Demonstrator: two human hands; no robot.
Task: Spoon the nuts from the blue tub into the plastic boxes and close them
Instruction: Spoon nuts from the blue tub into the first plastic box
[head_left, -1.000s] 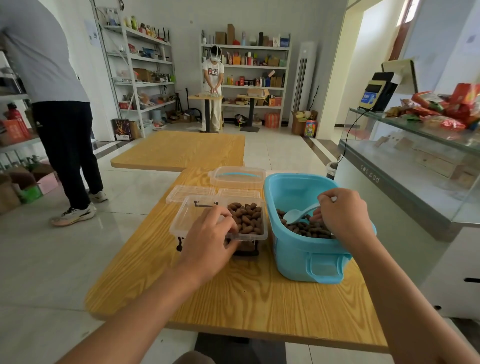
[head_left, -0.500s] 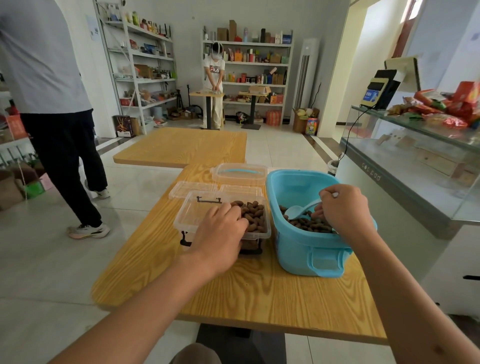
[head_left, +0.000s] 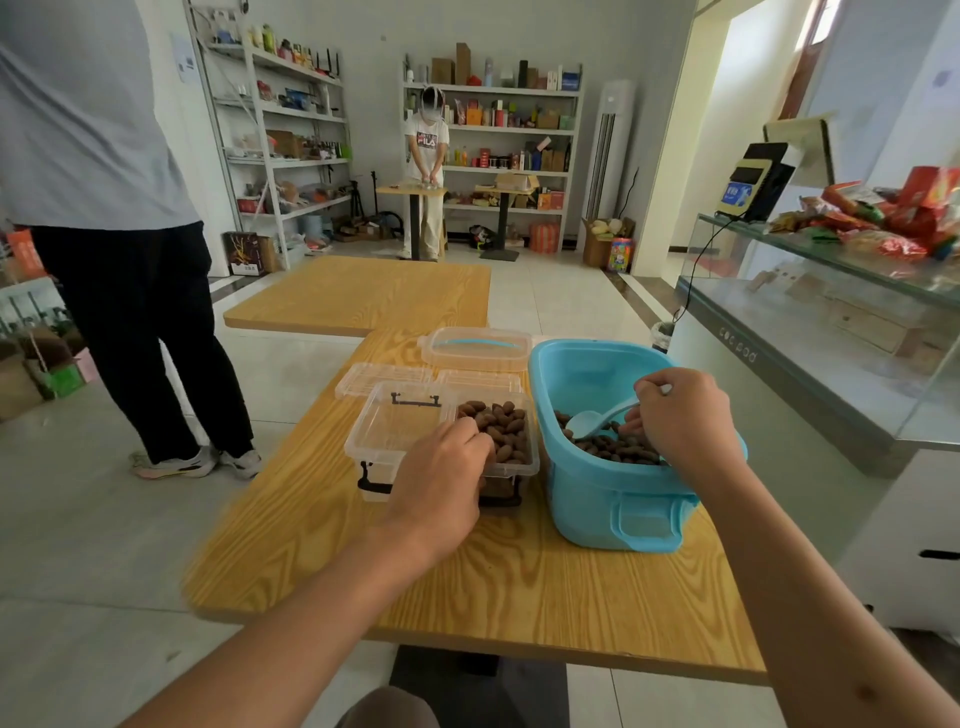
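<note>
A blue tub (head_left: 613, 499) stands on the right of the wooden table (head_left: 519, 587) with brown nuts (head_left: 613, 449) in its bottom. My right hand (head_left: 680, 415) grips the handle of a pale blue spoon (head_left: 589, 422), whose bowl lies on the nuts in the tub. Left of the tub stand two clear plastic boxes side by side: the right box (head_left: 511, 431) is full of nuts, the left box (head_left: 384, 431) looks empty. My left hand (head_left: 441, 478) grips the near rim where the two boxes meet.
Three clear lids lie behind the boxes: two flat ones (head_left: 384, 376) and one with a blue handle (head_left: 475, 348). A person in dark trousers (head_left: 140, 332) stands at the left. A glass counter (head_left: 821, 332) runs along the right. A second table (head_left: 363, 296) stands farther back.
The view has shifted slightly. My right hand has moved a little in the tub with the spoon. My left hand stays at the boxes' near rim.
</note>
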